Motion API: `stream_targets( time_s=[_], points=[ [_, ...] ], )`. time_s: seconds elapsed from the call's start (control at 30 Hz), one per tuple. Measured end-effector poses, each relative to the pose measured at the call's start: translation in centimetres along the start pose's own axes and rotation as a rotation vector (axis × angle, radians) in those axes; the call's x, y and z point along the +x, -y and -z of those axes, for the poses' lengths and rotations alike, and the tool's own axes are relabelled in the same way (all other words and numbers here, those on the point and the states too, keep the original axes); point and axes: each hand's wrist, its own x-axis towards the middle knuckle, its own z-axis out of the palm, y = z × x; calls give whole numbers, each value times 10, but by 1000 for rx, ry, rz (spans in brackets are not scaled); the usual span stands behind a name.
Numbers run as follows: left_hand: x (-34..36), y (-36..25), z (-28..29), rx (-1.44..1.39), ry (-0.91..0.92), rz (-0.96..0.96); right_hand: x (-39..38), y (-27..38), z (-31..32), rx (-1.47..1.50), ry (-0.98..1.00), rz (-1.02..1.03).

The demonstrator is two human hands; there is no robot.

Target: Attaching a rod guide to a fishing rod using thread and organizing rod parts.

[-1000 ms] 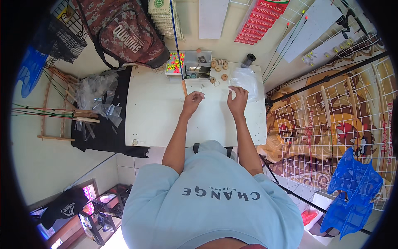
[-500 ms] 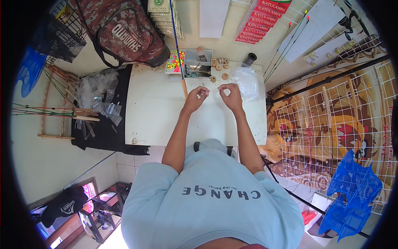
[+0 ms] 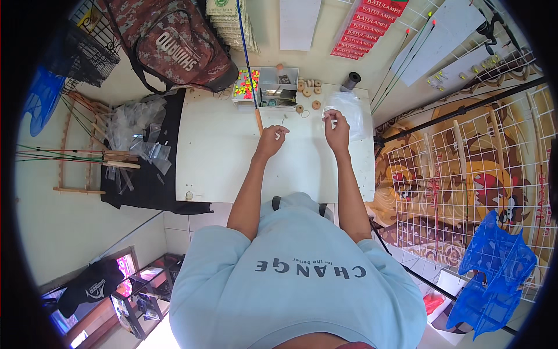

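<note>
My left hand point(image 3: 272, 141) is over the middle of the white table point(image 3: 226, 163), fingers curled and tips brought together. Whatever sits between them is too small to make out. To its right, my right hand point(image 3: 336, 131) pinches thumb against fingers at the left edge of a clear plastic bag point(image 3: 359, 121); whether it grips the bag or something finer I cannot tell. A fishing rod with a cork handle point(image 3: 259, 120) leans just beyond my left hand. Small wooden spools point(image 3: 315, 105) and a thin ring of line point(image 3: 304, 114) lie past the gap between my hands.
A divided tray point(image 3: 279, 77) with bright yellow and pink floats stands at the table's back, a dark spool point(image 3: 352, 80) to its right. A camouflage bag point(image 3: 174, 49) hangs at back left. Plastic packets point(image 3: 136, 125) lie on black cloth. A wire rack point(image 3: 465, 157) lines the right.
My right hand has moved right, away from my left hand, to the plastic bag's edge. My left hand has shifted slightly and stays low over the table.
</note>
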Motion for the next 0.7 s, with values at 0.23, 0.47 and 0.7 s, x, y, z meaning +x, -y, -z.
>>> stream_targets(
  time_s=[0.23,0.47,0.7],
  points=[
    [1,11,-2,-52,-63,83,1,3,5,78,3,-74],
    [14,-38,-7,33,-76,-73,1,0,-4,278,229,-92],
    [33,-71,-5,-109,33,-89,-4,16,-13,295,293,-48]
  ],
)
